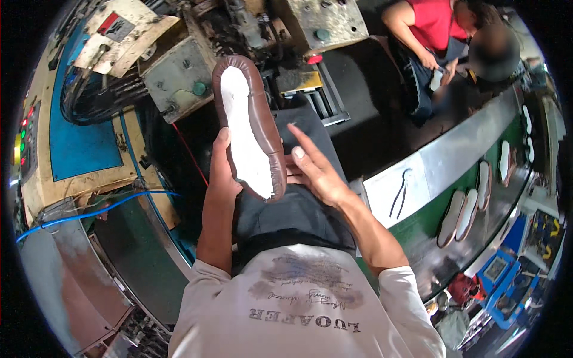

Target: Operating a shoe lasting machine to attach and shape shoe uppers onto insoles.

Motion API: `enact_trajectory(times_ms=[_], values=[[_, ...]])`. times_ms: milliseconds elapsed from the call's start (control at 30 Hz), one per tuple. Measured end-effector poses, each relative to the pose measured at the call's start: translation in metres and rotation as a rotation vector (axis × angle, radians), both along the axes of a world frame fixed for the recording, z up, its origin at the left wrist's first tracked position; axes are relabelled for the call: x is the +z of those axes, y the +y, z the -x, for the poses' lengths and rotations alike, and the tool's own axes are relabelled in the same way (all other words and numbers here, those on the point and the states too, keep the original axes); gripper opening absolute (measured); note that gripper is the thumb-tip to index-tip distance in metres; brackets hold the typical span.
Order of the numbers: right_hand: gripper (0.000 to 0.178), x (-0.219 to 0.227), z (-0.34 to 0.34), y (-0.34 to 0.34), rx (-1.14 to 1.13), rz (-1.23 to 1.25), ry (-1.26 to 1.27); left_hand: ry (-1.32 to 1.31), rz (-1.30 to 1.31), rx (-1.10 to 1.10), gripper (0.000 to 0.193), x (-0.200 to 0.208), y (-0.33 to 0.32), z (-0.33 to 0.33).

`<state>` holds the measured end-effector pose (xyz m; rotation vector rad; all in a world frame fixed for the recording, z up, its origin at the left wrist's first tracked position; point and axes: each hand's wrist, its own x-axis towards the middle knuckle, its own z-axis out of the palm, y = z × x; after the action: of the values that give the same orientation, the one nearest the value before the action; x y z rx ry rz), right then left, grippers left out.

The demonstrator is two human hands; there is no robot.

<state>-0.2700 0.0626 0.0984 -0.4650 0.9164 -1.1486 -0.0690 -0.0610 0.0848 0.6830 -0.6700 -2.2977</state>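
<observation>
A brown shoe upper (276, 143) stands up before me, its white sole side facing me and its leather edge gathered in pleats all round. My left hand (222, 170) grips it low on the left, thumb along the edge and the other fingers hidden behind. Beside its lower right edge is my right hand (319, 179), with the fingers spread; some of the fingertips pass behind the shoe, and whether they touch it I cannot tell. On the metal ledge to the right lies a pair of pincers (401, 194).
Machine heads with grey boxes (182, 74) stand ahead. A control panel (28, 134) with lit buttons is at left, near a blue hose (107, 206). Several similar shoes (467, 215) lie along the green conveyor (412, 238) at right. A co-worker in red (433, 24) sits beyond, holding something.
</observation>
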Motion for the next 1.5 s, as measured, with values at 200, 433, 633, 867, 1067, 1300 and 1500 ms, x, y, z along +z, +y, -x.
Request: enact_trajectory(times_ms=[200,433,633,867,1067,1300,1500], values=[[0.08,-0.019,-0.039,0.02,-0.214,0.201,0.497,-0.281,0.281,0.112,0.074,0.008,0.038,0.026],[0.066,-0.014,-0.056,0.018,-0.421,0.129,0.216,0.079,0.369,-0.026,0.098,0.016,0.068,0.008],[0.064,-0.007,-0.076,0.021,-0.396,0.154,0.473,-0.23,0.502,0.151,0.094,0.005,0.096,-0.008],[0.116,0.033,-0.11,0.042,-0.095,0.322,0.787,0.206,0.179,0.149,0.105,-0.021,0.085,-0.058],[0.096,0.042,-0.106,0.044,-0.115,0.35,0.543,0.209,0.185,0.207,0.111,-0.02,0.091,-0.065],[0.078,0.039,-0.13,0.032,-0.066,0.222,0.747,-0.069,0.376,0.266,0.11,0.012,0.107,-0.085],[0.064,0.01,-0.131,0.041,0.345,0.167,0.451,-0.013,0.052,0.501,0.086,-0.045,0.134,-0.161]])
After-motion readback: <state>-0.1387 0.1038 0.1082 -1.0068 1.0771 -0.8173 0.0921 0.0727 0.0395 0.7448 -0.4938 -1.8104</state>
